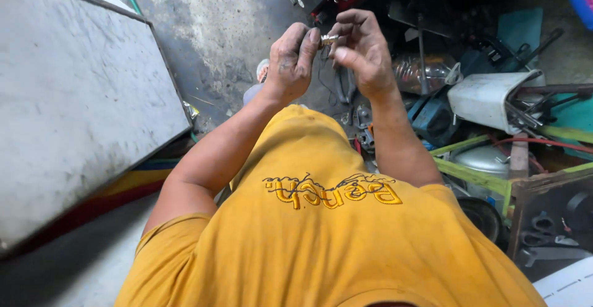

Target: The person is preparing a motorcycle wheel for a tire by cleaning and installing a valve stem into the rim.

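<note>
Small metal fitting [328, 39] pinched between left hand [290, 60] and right hand [364, 50], raised together at chest height over grey concrete floor [210, 23]. Long axis roughly level, spanning fingertip to fingertip (neither hand nearer); exact kind too small to tell

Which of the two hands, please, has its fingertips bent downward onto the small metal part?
The right hand: its fingers curl down over the small metal part, while the left hand pinches it from the side.

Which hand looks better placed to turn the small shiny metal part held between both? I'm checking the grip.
Probably the right hand: its fingertips pinch the small shiny metal part from above, while the left hand braces its other end.
</note>
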